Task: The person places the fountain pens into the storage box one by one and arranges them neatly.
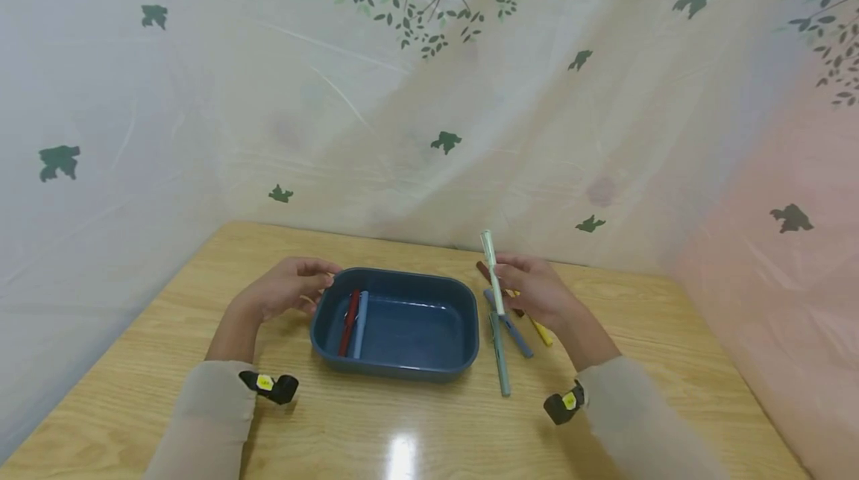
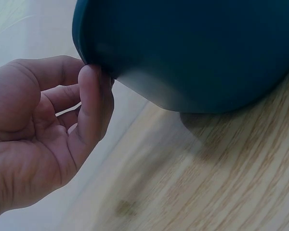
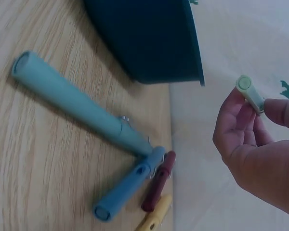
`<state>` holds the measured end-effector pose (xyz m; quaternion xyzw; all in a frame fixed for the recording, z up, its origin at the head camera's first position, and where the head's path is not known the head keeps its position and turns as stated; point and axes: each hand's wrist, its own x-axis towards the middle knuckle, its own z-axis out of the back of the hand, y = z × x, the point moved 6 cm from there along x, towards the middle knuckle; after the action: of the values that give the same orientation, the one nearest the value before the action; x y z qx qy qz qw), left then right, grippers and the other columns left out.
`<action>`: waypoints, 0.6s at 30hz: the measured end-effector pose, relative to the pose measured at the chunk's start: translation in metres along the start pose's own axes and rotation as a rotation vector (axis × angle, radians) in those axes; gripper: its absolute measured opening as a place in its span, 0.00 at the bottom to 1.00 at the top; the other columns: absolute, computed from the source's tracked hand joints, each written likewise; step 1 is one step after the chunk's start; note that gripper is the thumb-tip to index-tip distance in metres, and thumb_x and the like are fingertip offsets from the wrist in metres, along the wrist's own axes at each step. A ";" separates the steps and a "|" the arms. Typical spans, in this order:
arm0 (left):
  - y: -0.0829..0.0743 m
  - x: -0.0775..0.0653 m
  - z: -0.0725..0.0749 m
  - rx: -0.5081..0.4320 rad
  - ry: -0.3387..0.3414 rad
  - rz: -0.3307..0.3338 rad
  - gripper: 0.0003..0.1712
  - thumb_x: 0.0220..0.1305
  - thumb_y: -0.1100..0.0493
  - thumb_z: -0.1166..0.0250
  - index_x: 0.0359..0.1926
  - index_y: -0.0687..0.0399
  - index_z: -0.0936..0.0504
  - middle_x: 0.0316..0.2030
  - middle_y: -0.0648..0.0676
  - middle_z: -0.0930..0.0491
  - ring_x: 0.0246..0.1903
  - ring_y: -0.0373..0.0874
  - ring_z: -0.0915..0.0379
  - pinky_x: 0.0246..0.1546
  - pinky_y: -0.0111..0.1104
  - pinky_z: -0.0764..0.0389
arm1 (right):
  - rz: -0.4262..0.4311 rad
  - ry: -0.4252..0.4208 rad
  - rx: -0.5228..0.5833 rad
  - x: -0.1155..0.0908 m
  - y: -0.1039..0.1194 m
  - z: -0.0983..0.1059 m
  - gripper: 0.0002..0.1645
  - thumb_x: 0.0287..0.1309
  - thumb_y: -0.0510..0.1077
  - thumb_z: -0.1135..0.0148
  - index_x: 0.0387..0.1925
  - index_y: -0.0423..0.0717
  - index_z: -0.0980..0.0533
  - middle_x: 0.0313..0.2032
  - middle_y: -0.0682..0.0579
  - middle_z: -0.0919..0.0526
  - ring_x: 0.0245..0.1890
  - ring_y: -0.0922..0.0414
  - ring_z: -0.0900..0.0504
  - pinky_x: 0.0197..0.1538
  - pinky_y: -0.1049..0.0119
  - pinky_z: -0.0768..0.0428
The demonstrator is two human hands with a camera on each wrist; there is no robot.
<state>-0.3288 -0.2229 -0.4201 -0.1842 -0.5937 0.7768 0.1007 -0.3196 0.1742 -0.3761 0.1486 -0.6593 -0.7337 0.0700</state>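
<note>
A dark blue plastic tray [image 1: 429,373] with rounded corners sits on the table. A dark red pen [image 1: 349,325] and a light blue pen [image 1: 361,325] lie side by side at its left end. My left hand [image 1: 293,286] is at the tray's left rim, its curled fingertips [image 2: 90,79] against the edge. To the right of the tray, my right hand [image 1: 533,288] pinches a pale green pen [image 1: 492,267] between thumb and fingers, raised nearly upright. Below it lie a green pen [image 1: 500,361], a blue pen [image 1: 517,335], a yellow pen [image 1: 542,332] and a maroon pen [image 3: 160,182].
The loose pens lie close together on the wooden table [image 1: 335,428], some crossing or touching. A pale curtain [image 1: 376,167] with leaf and bird prints hangs behind the table and along its sides. Each wrist wears a small black camera [image 1: 275,385].
</note>
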 end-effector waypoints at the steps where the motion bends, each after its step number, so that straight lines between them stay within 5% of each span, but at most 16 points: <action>1: 0.000 0.000 0.000 -0.002 0.001 0.000 0.22 0.76 0.61 0.43 0.67 0.65 0.27 0.47 0.60 0.20 0.36 0.48 0.21 0.33 0.36 0.15 | -0.002 0.001 0.008 0.001 0.000 -0.003 0.25 0.77 0.41 0.47 0.68 0.32 0.32 0.55 0.46 0.23 0.50 0.52 0.23 0.48 0.59 0.20; 6: 0.000 0.001 0.000 -0.007 0.004 0.003 0.22 0.77 0.61 0.43 0.67 0.65 0.27 0.47 0.60 0.20 0.36 0.48 0.21 0.34 0.36 0.15 | -0.012 0.010 0.038 0.006 0.004 -0.018 0.25 0.77 0.40 0.48 0.69 0.33 0.33 0.46 0.49 0.24 0.43 0.54 0.24 0.44 0.61 0.18; 18: 0.000 0.001 0.000 0.007 0.017 -0.013 0.23 0.77 0.61 0.43 0.68 0.66 0.28 0.48 0.61 0.21 0.37 0.48 0.22 0.35 0.37 0.15 | -0.016 0.039 0.028 0.018 0.010 -0.051 0.25 0.76 0.40 0.46 0.70 0.35 0.32 0.49 0.47 0.23 0.52 0.45 0.23 0.50 0.52 0.17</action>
<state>-0.3298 -0.2228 -0.4199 -0.1866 -0.5914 0.7766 0.1111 -0.3212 0.1192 -0.3725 0.1692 -0.6668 -0.7219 0.0751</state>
